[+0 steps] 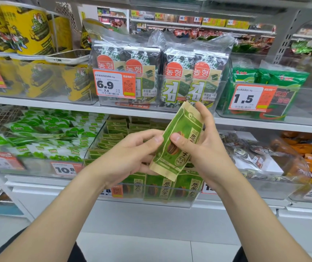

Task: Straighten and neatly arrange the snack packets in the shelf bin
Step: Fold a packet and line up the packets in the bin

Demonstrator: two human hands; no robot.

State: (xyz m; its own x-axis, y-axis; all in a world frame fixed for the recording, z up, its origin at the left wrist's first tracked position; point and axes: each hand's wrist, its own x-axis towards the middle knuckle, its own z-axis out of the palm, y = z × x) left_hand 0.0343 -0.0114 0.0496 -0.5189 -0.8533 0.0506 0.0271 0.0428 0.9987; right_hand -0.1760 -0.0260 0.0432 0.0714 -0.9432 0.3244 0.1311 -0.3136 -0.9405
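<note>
Green packet point(178, 142), clamped tilted in left grip point(132, 154) and right grip point(206, 148) over bin point(151, 197) front edge, may slip outside.

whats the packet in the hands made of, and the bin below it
Packet: looks like matte kraft paper, tan edges with green print and no glare; any inner lining is not visible. Bin: clear rigid plastic, glossy, packets showing through its front wall.

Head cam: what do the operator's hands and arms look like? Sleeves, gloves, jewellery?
Left hand and right hand are ungloved, with no rings, watch or wristband in view. The thumbnails are short and plain. Left forearm and right forearm are uncovered, no sleeve in frame. Dark clothing shows at the bottom edge; I cannot tell which garment.
</note>
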